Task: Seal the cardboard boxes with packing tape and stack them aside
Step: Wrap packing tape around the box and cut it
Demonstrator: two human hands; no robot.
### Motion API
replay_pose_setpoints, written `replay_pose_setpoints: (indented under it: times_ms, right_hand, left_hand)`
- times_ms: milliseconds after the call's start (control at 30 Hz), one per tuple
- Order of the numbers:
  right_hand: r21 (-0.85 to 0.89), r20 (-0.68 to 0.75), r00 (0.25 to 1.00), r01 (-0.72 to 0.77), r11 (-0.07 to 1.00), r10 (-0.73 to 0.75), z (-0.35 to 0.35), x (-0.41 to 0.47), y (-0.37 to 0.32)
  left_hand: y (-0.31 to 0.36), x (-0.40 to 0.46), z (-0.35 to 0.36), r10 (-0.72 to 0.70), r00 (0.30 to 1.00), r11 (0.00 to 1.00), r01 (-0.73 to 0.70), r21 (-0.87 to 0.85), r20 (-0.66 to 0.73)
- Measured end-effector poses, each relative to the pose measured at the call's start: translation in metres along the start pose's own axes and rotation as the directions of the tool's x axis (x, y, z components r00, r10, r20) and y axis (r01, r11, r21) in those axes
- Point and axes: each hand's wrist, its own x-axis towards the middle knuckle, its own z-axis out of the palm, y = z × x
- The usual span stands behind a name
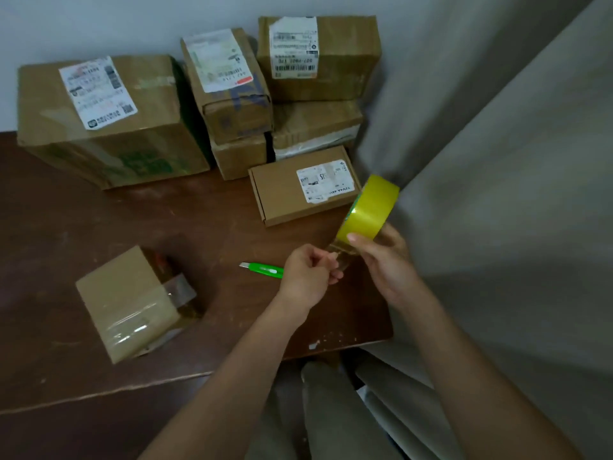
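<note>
The right hand (386, 260) grips the yellow tape roll (370, 210) from below, thumb laid across its outer face, and holds it tilted above the table's right edge. The left hand (306, 277) pinches the free end of the tape (340, 252) between thumb and curled fingers, just beside the roll, so only a short strip is drawn out. To do this step well, the pull should probably run straight and level away from the roll, with the roll allowed to turn in the right hand, so the strip comes off flat and does not fold back on itself or stick to the fingers.

Just left of the left hand a green utility knife (263, 269) lies on the table (99, 227), near enough to cut the strip once it is long enough. Further left, toward the front edge, sits a small box (127, 302) that already carries glossy tape across its top; I judge it to be the one in hand, and the strip should be long enough to run down both sides. A flat mailer box (298, 190) lies near the right edge, and the other boxes (232, 101) are piled along the back edge against the wall.
</note>
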Motion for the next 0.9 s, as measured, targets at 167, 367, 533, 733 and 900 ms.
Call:
replay_pose_setpoints:
  times_ms: [167, 367, 533, 733, 900]
  right_hand:
    - [-0.423, 0.003, 0.980, 0.181, 0.888, -0.199, -0.013, 0.019, 0.018]
    - [-0.528, 0.006, 0.939, 0.295, 0.797, -0.344, -0.016, 0.036, 0.050]
    - [-0.627, 0.049, 0.915, 0.340, 0.701, -0.400, -0.036, 0.056, 0.061]
    - [-0.664, 0.166, 0.855, 0.466, 0.585, -0.492, -0.037, 0.041, 0.086]
    - [-0.674, 0.165, 0.849, 0.468, 0.571, -0.501, -0.034, 0.035, 0.097]
  left_hand:
    - [-0.011, 0.005, 0.020, -0.161, 0.980, 0.961, 0.128, -0.246, -0.118]
    - [-0.029, 0.019, 0.021, -0.260, 0.938, 0.937, 0.188, -0.296, -0.227]
    - [-0.046, 0.032, 0.019, -0.262, 0.922, 0.954, 0.202, -0.222, -0.286]
    - [-0.072, 0.041, 0.015, -0.289, 0.887, 0.956, 0.285, -0.064, -0.360]
    - [-0.075, 0.037, 0.012, -0.229, 0.885, 0.959, 0.275, 0.060, -0.407]
